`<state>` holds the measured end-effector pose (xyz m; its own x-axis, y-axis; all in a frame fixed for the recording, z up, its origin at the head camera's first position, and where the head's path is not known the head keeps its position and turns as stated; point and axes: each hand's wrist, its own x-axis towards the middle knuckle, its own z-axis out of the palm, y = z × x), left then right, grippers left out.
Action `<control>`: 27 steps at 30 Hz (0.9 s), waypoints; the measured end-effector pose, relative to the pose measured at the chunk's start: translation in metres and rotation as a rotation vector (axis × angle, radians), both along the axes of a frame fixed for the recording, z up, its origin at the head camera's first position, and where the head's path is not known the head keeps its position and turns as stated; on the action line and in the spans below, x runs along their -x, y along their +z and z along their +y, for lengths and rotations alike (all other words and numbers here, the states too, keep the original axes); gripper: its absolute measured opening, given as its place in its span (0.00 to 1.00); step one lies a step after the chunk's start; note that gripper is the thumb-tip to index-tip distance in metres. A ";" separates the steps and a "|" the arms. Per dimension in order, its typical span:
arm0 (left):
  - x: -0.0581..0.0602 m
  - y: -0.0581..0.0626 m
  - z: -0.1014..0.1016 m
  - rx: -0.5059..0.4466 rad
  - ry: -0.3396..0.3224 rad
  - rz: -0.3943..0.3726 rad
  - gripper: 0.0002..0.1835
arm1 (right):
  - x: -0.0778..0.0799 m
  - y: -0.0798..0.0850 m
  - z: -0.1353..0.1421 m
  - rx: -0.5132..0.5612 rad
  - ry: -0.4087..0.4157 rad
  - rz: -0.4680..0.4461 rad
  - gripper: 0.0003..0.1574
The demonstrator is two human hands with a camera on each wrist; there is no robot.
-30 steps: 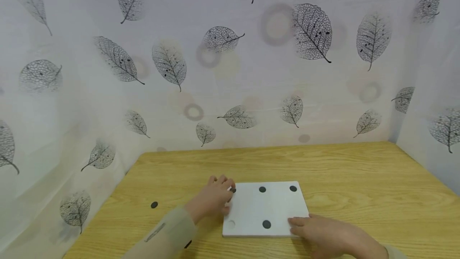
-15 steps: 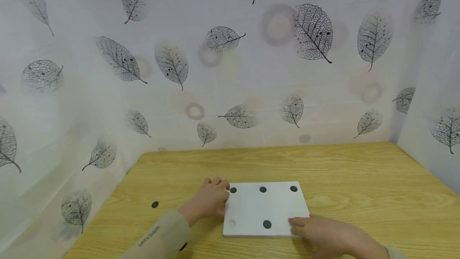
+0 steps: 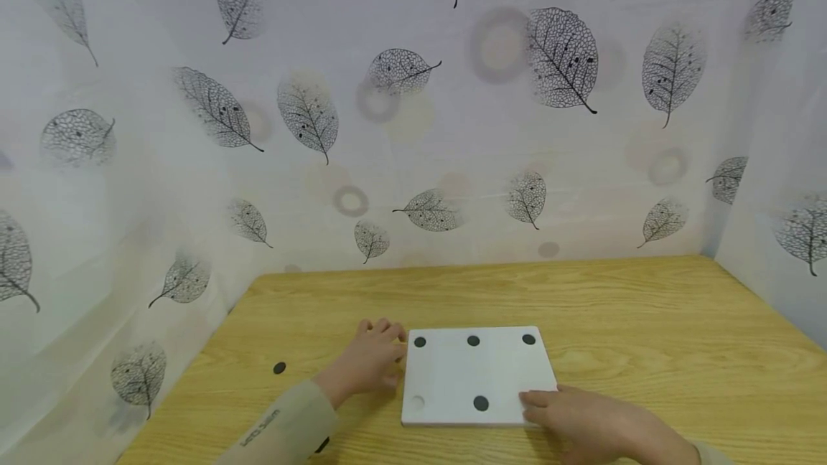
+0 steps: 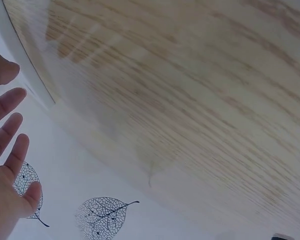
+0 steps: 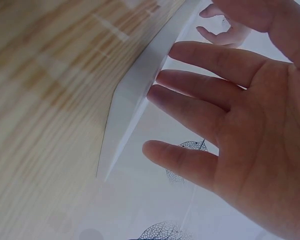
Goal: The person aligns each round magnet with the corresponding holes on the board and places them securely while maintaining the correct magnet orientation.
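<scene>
White rectangular board, four black discs visible: between both hands, long axis apparently left-right; round recess, bare, near left corner. Right hand: fingers extended, touching right edge. Left hand: relaxed, holding nothing, beside left edge; nearer the loose black disc farther left. Dark piece: part-hidden by left sleeve. Wood-grain table; leaf-print curtain behind.

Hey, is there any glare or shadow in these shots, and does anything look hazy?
Head view: fairly even light, with a soft shadow under the right hand; left wrist view: pale, hazy reflections wash out part of the tabletop; right wrist view: light glare streaks on the tabletop, its grain soft in places.
</scene>
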<state>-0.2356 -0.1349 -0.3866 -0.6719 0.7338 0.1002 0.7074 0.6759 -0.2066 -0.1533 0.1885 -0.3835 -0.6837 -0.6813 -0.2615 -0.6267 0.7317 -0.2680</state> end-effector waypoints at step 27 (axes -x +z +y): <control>-0.002 -0.002 -0.011 0.018 0.007 -0.003 0.12 | 0.000 -0.001 0.002 -0.004 0.034 0.040 0.34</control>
